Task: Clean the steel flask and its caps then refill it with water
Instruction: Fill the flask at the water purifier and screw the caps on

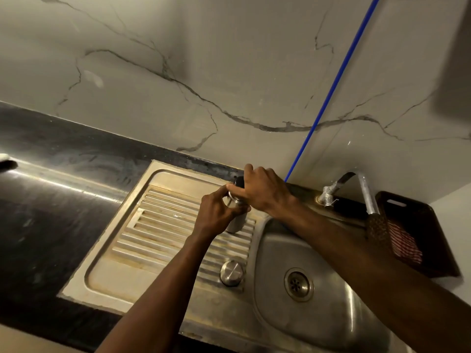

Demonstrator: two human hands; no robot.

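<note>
The steel flask (235, 222) stands upright on the ribbed drainboard (163, 225), near the sink's edge. My left hand (219, 212) grips the flask around its upper body. My right hand (265, 192) closes over the dark inner cap (239, 181) on top of the flask. A round steel outer cap (231, 273) lies on the drainboard nearer to me, apart from both hands.
The steel sink bowl (331, 314) with its drain (298, 284) lies to the right. A tap (362, 189) juts out above it. A dark tray (420, 235) with red-and-white cloth sits at far right. A blue line (331, 90) runs up the marble wall. Black counter (51, 200) spreads left.
</note>
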